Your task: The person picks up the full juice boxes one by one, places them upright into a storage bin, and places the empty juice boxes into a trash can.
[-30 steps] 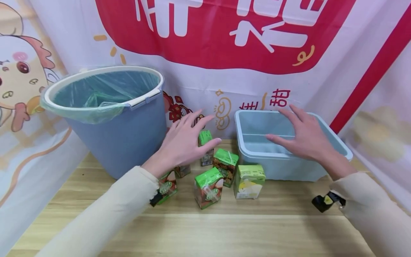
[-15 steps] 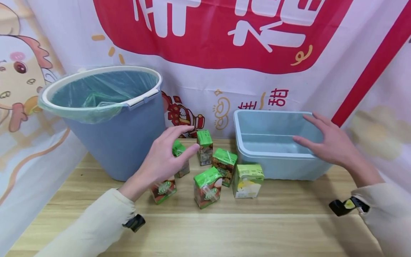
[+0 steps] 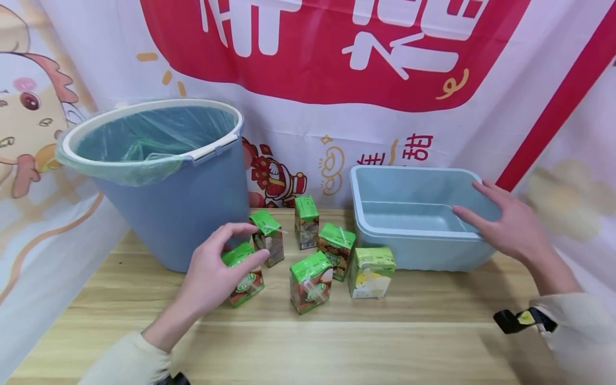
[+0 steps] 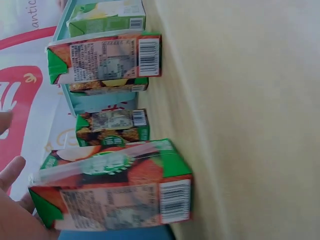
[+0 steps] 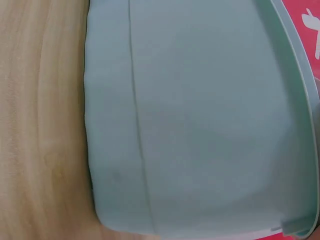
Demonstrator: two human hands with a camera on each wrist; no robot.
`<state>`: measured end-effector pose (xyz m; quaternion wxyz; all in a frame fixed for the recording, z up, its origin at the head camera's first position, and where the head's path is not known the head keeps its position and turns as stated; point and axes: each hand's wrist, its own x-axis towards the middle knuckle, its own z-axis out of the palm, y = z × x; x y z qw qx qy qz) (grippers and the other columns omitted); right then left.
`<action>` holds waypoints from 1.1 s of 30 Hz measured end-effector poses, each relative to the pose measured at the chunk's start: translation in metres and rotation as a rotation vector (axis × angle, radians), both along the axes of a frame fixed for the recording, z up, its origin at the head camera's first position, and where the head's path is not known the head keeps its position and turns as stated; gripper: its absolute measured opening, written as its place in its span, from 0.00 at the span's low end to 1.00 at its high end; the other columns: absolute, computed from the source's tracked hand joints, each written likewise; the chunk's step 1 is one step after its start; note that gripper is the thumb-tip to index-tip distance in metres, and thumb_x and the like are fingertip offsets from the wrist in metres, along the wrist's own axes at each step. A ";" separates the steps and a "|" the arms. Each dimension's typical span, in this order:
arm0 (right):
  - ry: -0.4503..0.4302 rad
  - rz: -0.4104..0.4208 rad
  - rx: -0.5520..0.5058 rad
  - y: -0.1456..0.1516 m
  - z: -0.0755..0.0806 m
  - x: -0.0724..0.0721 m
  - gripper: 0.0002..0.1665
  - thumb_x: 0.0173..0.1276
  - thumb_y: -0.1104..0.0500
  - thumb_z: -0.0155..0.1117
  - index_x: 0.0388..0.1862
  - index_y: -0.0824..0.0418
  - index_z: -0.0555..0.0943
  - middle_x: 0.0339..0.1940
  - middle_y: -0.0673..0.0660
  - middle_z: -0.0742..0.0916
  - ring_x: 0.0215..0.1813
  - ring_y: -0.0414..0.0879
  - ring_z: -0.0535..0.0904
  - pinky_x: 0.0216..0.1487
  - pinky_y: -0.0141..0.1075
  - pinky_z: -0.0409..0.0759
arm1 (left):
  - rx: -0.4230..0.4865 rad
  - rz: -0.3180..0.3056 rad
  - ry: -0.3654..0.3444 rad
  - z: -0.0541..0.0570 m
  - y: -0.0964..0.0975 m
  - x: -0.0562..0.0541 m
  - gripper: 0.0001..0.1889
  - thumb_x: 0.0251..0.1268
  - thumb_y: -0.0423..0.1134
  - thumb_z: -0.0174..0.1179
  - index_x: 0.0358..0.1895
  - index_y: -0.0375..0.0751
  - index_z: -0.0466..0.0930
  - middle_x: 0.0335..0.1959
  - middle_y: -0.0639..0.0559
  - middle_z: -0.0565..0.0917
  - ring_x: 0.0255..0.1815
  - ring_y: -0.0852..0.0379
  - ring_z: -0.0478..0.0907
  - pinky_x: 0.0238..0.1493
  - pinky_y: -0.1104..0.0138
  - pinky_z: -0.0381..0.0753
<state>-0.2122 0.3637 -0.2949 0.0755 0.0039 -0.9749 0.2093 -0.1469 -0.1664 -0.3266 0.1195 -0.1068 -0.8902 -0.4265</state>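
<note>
Several small juice cartons with green tops stand on the wooden table between a bucket and a bin. My left hand hovers over the leftmost carton, fingers loosely curved, thumb just above its top, gripping nothing. In the left wrist view that carton fills the bottom, with fingertips at the left edge and more cartons beyond. My right hand is flat and open over the right end of the pale blue bin. A yellow-green carton stands against the bin's front wall.
A blue bucket with a green liner stands at the back left. A printed banner hangs close behind the table. The bin's outer wall fills the right wrist view. Bare wood lies in front of the cartons.
My left hand has drawn back toward me and come down over the leftmost carton. My right hand has slid from the bin's middle to its right end.
</note>
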 end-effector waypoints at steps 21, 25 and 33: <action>0.104 -0.037 -0.388 0.023 -0.037 0.017 0.50 0.76 0.39 0.63 0.89 0.47 0.54 0.92 0.45 0.51 0.90 0.68 0.40 0.74 0.81 0.54 | 0.103 0.116 -0.090 -0.024 -0.026 0.019 0.27 0.56 0.37 0.81 0.60 0.53 0.84 0.59 0.48 0.87 0.51 0.63 0.84 0.51 0.75 0.86; 0.087 -0.038 -0.430 0.026 -0.040 0.019 0.49 0.77 0.41 0.62 0.89 0.43 0.51 0.91 0.41 0.50 0.90 0.67 0.39 0.77 0.79 0.51 | 0.114 0.130 -0.114 -0.025 -0.026 0.019 0.27 0.54 0.37 0.82 0.59 0.53 0.84 0.60 0.48 0.87 0.51 0.62 0.84 0.51 0.76 0.85; 0.065 -0.043 -0.468 0.025 -0.040 0.020 0.48 0.78 0.41 0.63 0.89 0.38 0.51 0.90 0.36 0.50 0.91 0.65 0.39 0.77 0.79 0.50 | 0.132 0.148 -0.053 -0.025 -0.026 0.019 0.26 0.51 0.33 0.83 0.55 0.49 0.87 0.58 0.47 0.88 0.48 0.66 0.83 0.48 0.72 0.89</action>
